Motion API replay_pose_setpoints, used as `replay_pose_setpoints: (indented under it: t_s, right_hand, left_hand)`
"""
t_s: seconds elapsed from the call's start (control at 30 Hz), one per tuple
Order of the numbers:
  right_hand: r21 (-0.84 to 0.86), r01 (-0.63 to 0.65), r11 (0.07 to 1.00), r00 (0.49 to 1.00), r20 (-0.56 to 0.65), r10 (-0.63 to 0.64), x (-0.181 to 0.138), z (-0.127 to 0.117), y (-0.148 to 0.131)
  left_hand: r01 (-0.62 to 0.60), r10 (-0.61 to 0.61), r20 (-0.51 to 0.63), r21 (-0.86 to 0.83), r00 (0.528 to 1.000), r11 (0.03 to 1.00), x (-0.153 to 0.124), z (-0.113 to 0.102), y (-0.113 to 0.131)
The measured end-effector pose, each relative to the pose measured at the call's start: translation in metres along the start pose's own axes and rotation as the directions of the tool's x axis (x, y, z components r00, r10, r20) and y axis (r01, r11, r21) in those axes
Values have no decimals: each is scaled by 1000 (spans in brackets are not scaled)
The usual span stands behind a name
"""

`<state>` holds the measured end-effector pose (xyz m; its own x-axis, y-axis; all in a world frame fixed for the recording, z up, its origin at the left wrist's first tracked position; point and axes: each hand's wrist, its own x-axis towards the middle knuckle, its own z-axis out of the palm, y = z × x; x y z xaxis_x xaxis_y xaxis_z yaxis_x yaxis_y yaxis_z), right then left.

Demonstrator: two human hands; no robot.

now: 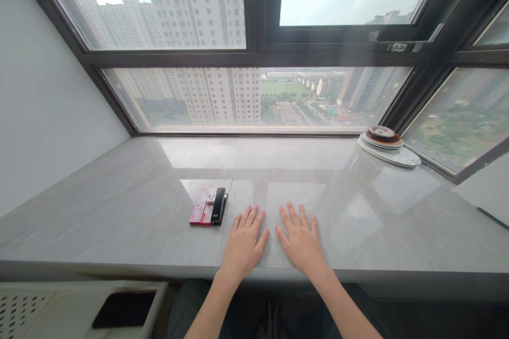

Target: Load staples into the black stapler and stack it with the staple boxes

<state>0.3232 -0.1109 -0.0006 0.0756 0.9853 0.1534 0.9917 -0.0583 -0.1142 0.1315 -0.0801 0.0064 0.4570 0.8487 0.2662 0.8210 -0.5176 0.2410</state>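
My left hand (245,243) lies flat on the grey stone sill (119,206), its fingers spread and holding nothing. To its left is a black stapler (219,206), apart from my fingertips. Against the stapler's left side sit several small red and white boxes (201,213), with a small white piece (211,197) on top of them whose kind I cannot make out. My right hand (303,243) rests palm down on the same surface, fingers apart, with nothing in it. A narrow gap separates the two thumbs.
A stack of round, plate-like discs (382,143) stands in the far right corner by the window frame (254,58). Below the sill's front edge, at lower left, is a whitish perforated surface (63,310) with a black phone-like slab (124,309) on it. A white wall (47,95) bounds the left.
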Motion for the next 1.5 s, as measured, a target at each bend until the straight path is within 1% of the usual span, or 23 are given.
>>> replay_pose_setpoints:
  t_s: [0.27,0.67,0.87,1.2,1.3,1.37,1.43,1.47,1.5]
  right_hand:
    - [-10,4,1000,1000,-8,-4,-1,0,0]
    - [23,-7,1000,1000,1,7,0,-3,-1]
    - [26,-5,1000,1000,6,5,0,-2,-1]
    - [40,-5,999,1000,4,5,-1,-2,0]
    - [83,-9,997,1000,-6,10,-1,-3,1]
    - [159,-49,986,999,-10,52,5,-6,-2]
    - [248,-95,964,995,-1,98,16,-13,-11]
    - [286,-104,953,994,5,107,23,-17,-20]
    - [322,-88,943,996,7,90,32,-22,-32]
  left_hand:
    - [2,-2,1,4,1000,1000,0,0,0]
    - [-17,16,-24,-10,1000,1000,-1,2,-2]
    - [-4,4,-8,0,1000,1000,0,1,-1]
    - [-7,7,-15,-2,1000,1000,-1,3,-2]
    - [-1,1,-16,-5,1000,1000,-1,3,-1]
    - [5,-5,-19,-10,1000,1000,0,2,1]
    - [9,-10,-23,-25,1000,1000,1,0,1]
    - [7,-8,-22,-36,1000,999,2,-1,1]
    - [-3,2,-20,-48,1000,999,2,-2,1]
